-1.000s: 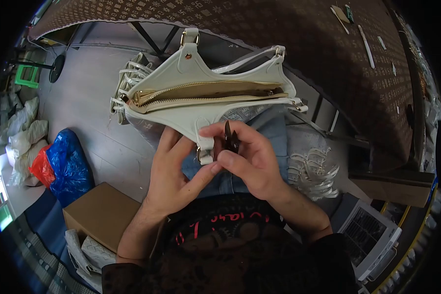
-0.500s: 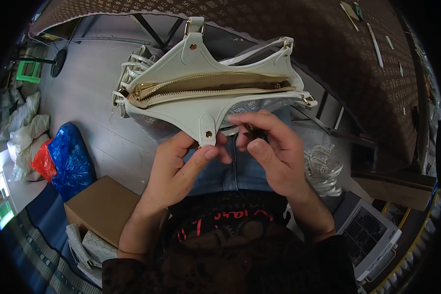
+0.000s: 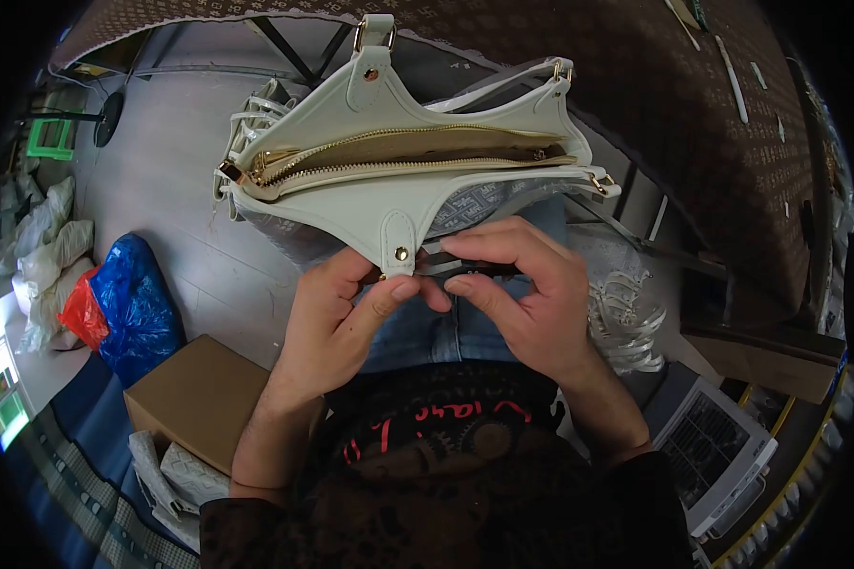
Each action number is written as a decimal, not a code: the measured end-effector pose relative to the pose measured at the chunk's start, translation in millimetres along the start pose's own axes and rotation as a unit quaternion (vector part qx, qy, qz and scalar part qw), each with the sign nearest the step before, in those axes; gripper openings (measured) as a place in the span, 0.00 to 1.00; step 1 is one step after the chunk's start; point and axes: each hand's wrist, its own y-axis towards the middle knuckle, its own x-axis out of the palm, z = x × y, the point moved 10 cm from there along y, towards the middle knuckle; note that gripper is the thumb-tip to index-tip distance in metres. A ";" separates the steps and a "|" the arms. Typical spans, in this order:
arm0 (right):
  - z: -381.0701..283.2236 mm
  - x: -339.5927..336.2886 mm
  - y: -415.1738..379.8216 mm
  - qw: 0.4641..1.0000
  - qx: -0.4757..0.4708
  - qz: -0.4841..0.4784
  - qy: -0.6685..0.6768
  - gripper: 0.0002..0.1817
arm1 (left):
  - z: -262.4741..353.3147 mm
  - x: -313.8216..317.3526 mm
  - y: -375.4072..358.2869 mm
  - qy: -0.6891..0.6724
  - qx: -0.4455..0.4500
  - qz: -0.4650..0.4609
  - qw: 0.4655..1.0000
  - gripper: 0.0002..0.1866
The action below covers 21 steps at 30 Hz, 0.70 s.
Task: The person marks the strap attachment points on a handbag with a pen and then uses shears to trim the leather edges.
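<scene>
A white handbag (image 3: 370,204) with gold zip and studs lies across my lap, its zipped mouth open and the tan lining showing. My left hand (image 3: 327,322) is closed on the pointed tab at the bag's near side, thumb on top just below the gold stud. Close beside it, my right hand (image 3: 531,294) is closed around what look like thread snips (image 3: 436,261). Their silver blades point left at the edge of the tab, while the fingers partly hide the dark handle. Clear plastic covers the bag's patterned lower body.
A brown patterned cloth (image 3: 655,114) hangs over the table at the right. On the floor stand a cardboard box (image 3: 199,398), a blue plastic bag (image 3: 138,308) and a grey-white appliance (image 3: 712,450). White straps (image 3: 631,327) lie bundled right of my leg.
My right hand has turned and moved slightly left, bringing the snips' blades to the tab. The bag has shifted slightly up in view, with my left hand still holding it.
</scene>
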 end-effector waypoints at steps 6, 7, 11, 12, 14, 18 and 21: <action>1.2 1.8 -0.2 1.000 0.001 0.024 -0.008 0.15 | -0.7 0.8 -0.2 0.000 0.005 -0.001 1.000 0.09; 1.0 1.9 0.0 1.000 0.001 0.024 -0.008 0.15 | -0.7 1.4 -0.1 0.005 0.007 -0.006 1.000 0.09; 0.0 0.2 0.7 0.999 0.006 0.030 -0.019 0.14 | -1.6 0.2 -0.6 -0.007 0.002 0.003 1.000 0.09; 0.4 0.1 0.6 0.999 0.008 0.029 -0.022 0.14 | -1.7 0.0 -0.4 -0.006 0.001 0.004 1.000 0.09; 1.8 0.4 0.5 0.999 0.007 0.028 -0.022 0.14 | -1.9 0.2 -0.2 -0.004 0.000 0.003 1.000 0.09; 0.2 0.0 1.3 0.999 0.002 0.027 -0.031 0.13 | -2.1 0.2 0.3 -0.013 0.002 0.004 1.000 0.09; -0.6 -0.7 1.8 0.999 0.003 0.027 -0.040 0.13 | -2.3 0.5 0.7 -0.017 0.002 0.003 1.000 0.09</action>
